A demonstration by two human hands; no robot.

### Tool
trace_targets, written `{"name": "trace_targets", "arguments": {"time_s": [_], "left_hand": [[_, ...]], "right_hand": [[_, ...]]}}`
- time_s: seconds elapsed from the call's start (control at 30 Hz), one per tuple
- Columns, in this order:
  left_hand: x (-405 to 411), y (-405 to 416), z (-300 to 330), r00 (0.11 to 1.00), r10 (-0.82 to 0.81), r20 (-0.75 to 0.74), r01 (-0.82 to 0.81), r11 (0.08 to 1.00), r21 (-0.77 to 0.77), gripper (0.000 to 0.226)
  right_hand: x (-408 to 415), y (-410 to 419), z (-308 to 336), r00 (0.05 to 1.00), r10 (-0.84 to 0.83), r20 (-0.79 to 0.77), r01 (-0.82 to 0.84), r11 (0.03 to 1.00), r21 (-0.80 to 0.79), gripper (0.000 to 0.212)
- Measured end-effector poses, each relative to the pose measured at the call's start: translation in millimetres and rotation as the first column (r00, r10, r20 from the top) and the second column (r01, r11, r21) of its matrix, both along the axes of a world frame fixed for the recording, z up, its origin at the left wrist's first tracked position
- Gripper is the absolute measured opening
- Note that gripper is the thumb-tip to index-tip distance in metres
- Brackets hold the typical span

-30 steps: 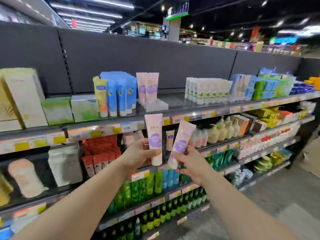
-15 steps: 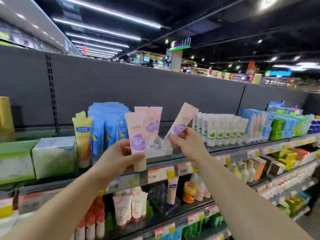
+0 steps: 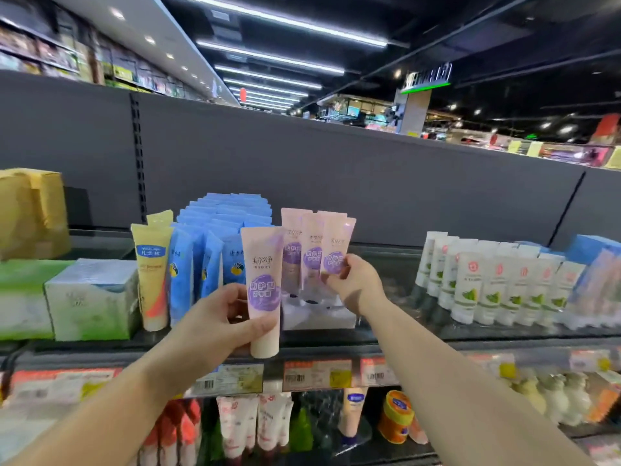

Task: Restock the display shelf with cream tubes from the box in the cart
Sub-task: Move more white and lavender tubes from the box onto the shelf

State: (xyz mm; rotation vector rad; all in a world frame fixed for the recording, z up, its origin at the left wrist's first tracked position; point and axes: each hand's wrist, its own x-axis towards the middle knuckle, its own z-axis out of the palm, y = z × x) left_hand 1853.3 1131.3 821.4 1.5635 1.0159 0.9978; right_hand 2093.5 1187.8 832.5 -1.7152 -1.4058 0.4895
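right hand (image 3: 358,285) pinching pink tube (image 3: 336,247) low on body, setting it upright next to two same tubes already in white tray (image 3: 319,317) on top shelf (image 3: 403,334). left hand (image 3: 215,326) wrapped round second tube (image 3: 265,290), waiting out front. tip imo: drop cap end into free tray slot, label forward, don't nudge neighbours, they look tippy. tray: two tubes plus incoming one, front slots bare. box and cart not in view. blue tubes (image 3: 215,250) packed just left.
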Motion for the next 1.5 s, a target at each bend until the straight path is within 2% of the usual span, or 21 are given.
{"name": "trace_targets", "arguments": {"time_s": [0.13, 0.3, 0.37, 0.43, 0.5, 0.6, 0.7, 0.8, 0.87, 0.93, 1.0, 1.07, 1.2, 1.37, 1.5], "left_hand": [[16.3, -1.4, -3.3, 0.995, 0.067, 0.071, -0.065, 0.997, -0.032, 0.036], [36.7, -2.9, -4.0, 0.991, 0.107, 0.077, -0.107, 0.994, -0.013, 0.03], [43.4, -4.4, -2.5, 0.991, 0.115, 0.061, -0.117, 0.993, 0.028, 0.029], [51.7, -3.5, 0.8, 0.99, 0.132, 0.056, -0.135, 0.989, 0.062, 0.028], [59.4, 1.1, 2.9, 0.988, 0.147, 0.048, -0.151, 0.984, 0.096, 0.031], [69.9, 2.7, 8.5, 0.984, 0.12, 0.131, -0.136, 0.983, 0.122, 0.043], [74.0, 4.3, 15.3, 0.982, 0.069, 0.175, -0.1, 0.98, 0.174, 0.038], [71.9, 7.4, 16.6, 0.993, 0.084, 0.085, -0.101, 0.969, 0.226, 0.037], [67.6, 7.3, 12.8, 0.978, 0.171, -0.122, -0.13, 0.95, 0.283, 0.036], [61.2, 2.3, 6.3, 0.885, 0.232, -0.404, -0.068, 0.922, 0.381, 0.035], [53.4, -0.9, -0.3, 0.8, 0.239, -0.55, 0.052, 0.886, 0.46, 0.034], [46.5, 0.5, -5.8, 0.772, 0.225, -0.595, 0.129, 0.861, 0.493, 0.036], [36.7, 7.0, -10.6, 0.761, 0.179, -0.624, 0.169, 0.874, 0.456, 0.04], [30.1, 14.7, -12.7, 0.774, 0.073, -0.629, 0.185, 0.924, 0.334, 0.041], [25.8, 20.2, -10.4, 0.82, -0.032, -0.572, 0.185, 0.96, 0.211, 0.041]], "right_hand": [[11.3, 7.2, -4.9, 0.997, 0.065, 0.048, -0.065, 0.998, -0.017, 0.024], [16.9, 4.3, -3.8, 0.993, 0.114, -0.036, -0.115, 0.993, -0.023, 0.034], [17.9, -6.3, 2.5, 0.997, 0.018, -0.069, -0.011, 0.995, 0.098, 0.037], [17.6, -23.0, 9.9, 0.994, -0.053, -0.094, 0.08, 0.948, 0.307, 0.029], [11.4, -38.0, 16.6, 0.989, 0.092, -0.112, -0.047, 0.935, 0.352, 0.022], [-6.6, -51.4, 20.5, 0.927, 0.351, -0.133, -0.331, 0.932, 0.151, 0.033], [-18.7, -54.2, 24.5, 0.912, 0.393, -0.115, -0.385, 0.919, 0.09, 0.028], [-23.0, -50.5, 29.3, 0.94, 0.327, -0.093, -0.306, 0.933, 0.187, 0.023], [-24.9, -44.3, 29.5, 0.967, 0.244, -0.07, -0.22, 0.943, 0.251, 0.022], [-28.4, -36.9, 25.6, 0.982, 0.187, -0.007, -0.179, 0.949, 0.259, 0.025], [-33.3, -30.2, 19.1, 0.988, 0.147, 0.051, -0.155, 0.954, 0.255, 0.028], [-37.9, -24.1, 12.8, 0.991, 0.108, 0.082, -0.126, 0.953, 0.277, 0.029], [-47.4, -16.1, 6.0, 0.992, 0.059, 0.108, -0.084, 0.966, 0.245, 0.03], [-55.0, -7.9, 7.5, 0.991, 0.007, 0.136, -0.037, 0.976, 0.214, 0.031], [-57.6, -4.9, 7.1, 0.986, -0.04, 0.161, 0.005, 0.977, 0.213, 0.033]]}}
